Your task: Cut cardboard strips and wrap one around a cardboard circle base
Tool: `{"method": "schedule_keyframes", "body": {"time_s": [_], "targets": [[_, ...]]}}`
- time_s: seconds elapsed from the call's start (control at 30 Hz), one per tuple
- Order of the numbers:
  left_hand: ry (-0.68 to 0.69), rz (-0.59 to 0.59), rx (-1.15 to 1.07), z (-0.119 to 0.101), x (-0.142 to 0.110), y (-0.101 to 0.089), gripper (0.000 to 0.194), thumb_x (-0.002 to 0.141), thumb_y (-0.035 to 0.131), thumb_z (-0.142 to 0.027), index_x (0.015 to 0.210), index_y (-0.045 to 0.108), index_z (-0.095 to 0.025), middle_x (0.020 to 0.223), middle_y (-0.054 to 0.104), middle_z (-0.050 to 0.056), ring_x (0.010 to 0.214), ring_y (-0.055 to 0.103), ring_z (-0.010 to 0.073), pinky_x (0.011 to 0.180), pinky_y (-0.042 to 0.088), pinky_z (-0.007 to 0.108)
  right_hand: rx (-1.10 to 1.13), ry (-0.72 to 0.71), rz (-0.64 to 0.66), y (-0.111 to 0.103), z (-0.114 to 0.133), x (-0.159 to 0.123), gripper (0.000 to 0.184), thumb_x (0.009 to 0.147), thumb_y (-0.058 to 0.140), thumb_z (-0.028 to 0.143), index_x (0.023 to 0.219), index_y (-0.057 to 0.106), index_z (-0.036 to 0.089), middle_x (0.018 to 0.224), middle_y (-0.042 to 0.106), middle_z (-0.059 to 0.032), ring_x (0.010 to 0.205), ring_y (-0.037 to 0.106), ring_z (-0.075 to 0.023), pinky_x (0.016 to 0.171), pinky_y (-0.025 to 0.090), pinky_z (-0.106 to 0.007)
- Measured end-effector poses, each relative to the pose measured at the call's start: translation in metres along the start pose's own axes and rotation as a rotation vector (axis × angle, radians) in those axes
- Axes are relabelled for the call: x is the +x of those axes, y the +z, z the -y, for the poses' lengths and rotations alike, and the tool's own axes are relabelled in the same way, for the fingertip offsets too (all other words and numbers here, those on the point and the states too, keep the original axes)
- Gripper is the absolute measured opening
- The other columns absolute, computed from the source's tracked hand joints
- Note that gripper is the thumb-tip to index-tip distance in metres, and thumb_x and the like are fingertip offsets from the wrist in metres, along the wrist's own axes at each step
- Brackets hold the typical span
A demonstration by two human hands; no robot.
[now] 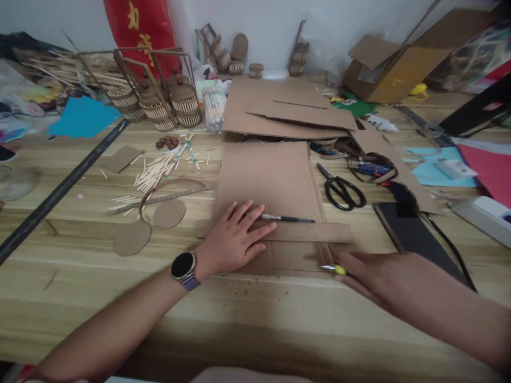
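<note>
My left hand [235,239] lies flat with spread fingers, pressing a long cardboard strip [307,232] across a cardboard sheet [259,175]. Close to its fingertips rests a black pen [289,218], just above the strip. My right hand [367,271] is closed around a utility knife [338,269] with a yellow-green front part. The metal blade points left, over the lower right corner of the sheet; whether it touches the cardboard I cannot tell. Dark lines run along the sheet near the blade.
Black scissors [343,189] and a dark flat slab [419,239] lie to the right, near a blue glue gun [373,169]. At the left are cardboard discs [132,238], wooden sticks [154,171] and small lidded baskets [157,109]. More cardboard [275,101] lies behind.
</note>
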State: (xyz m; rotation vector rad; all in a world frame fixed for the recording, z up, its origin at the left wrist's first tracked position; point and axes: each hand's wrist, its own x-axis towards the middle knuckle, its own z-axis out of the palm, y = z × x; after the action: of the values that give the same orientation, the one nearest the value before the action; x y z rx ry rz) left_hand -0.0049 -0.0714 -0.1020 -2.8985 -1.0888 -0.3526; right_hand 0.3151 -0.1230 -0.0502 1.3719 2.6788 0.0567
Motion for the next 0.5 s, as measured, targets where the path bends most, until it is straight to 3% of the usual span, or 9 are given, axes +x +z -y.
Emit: {"method": "schedule_keyframes", "body": {"time_s": [0.1, 0.2, 0.5], "targets": [[0.000, -0.004, 0.000, 0.000, 0.000, 0.000, 0.047, 0.102, 0.039, -0.046, 0.146, 0.047, -0.031, 0.156, 0.039, 0.010, 0.144, 0.031, 0.0349, 0.115, 0.028, 0.058, 0.030, -0.192, 0.008, -0.004, 0.033, 0.031, 0.011, 0.096, 0.053, 0.029, 0.090, 0.059, 0.022, 0.066, 0.069, 0.0007, 0.047, 0.062, -0.0160, 0.042, 0.023, -0.028], [-0.002, -0.010, -0.007, 0.000, 0.000, 0.001, 0.047, 0.102, 0.039, -0.047, 0.146, 0.047, -0.031, 0.156, 0.038, 0.010, 0.145, 0.031, 0.0346, 0.115, 0.028, 0.058, 0.073, -0.263, 0.008, -0.011, 0.054, 0.053, 0.011, 0.090, 0.059, 0.021, 0.080, 0.055, 0.021, 0.066, 0.067, 0.0017, 0.048, 0.061, -0.0154, 0.044, 0.018, -0.029], [-0.009, 0.021, -0.033, 0.000, 0.001, -0.001, 0.048, 0.101, 0.039, -0.049, 0.145, 0.048, -0.031, 0.156, 0.038, 0.011, 0.144, 0.032, 0.0359, 0.115, 0.027, 0.059, 0.094, -0.263, 0.009, -0.015, 0.063, 0.063, 0.013, 0.086, 0.060, 0.014, 0.076, 0.054, 0.021, 0.063, 0.062, 0.0025, 0.048, 0.056, -0.0146, 0.047, 0.016, -0.030]]}}
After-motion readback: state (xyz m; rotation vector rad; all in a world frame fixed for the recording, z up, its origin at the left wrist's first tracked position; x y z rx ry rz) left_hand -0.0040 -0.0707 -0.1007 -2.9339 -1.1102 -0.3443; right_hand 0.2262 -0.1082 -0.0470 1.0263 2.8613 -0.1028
